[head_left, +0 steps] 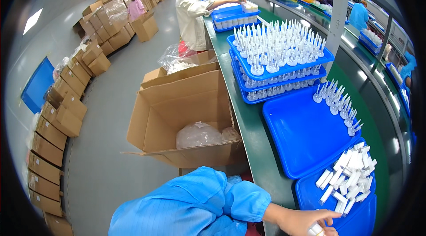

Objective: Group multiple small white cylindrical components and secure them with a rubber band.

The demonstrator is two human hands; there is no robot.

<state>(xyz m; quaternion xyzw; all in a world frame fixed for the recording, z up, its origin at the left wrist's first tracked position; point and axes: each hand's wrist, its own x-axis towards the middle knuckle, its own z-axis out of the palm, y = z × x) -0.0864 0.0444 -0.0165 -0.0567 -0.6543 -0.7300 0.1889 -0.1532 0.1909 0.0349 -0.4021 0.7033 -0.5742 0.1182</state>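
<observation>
White tubes (350, 171): lying loose in a heap in the near blue tray (310, 191), lower right of the frame; one small white piece (316, 229) is sitting at the fingertips of the hand at the bottom edge.
Hand in view (304, 222): reaching in from the lower edge on a blue sleeve (195, 205); which of the person's hands it is cannot be told for certain, and it is being read here as the left hand. No second hand is showing.
Fingers (326, 214): closing narrowly around the small white piece; the grip is cut by the frame edge, so its firmness cannot be told.
Middle tray (297, 134): lying mostly bare, with a short row of upright nozzle caps (337, 103) standing along its far right side.
Stacked trays (279, 65): standing further up the bench (253, 129), packed with upright white nozzles.
Open carton (177, 112): standing on the floor just left of the bench, holding clear plastic bags (199, 135).
Co-worker (191, 12): standing at the upper centre, hands on other trays.
Risk, spill: the loose tubes are piling near the tray's right rim; a careless sweep could be pushing some over it.
Risk, toppling: the upright caps are standing unsupported; a nudge to the middle tray could be knocking them down.
Risk, drop: a fingertip hold at the bench edge could be letting the piece fall to the floor.
</observation>
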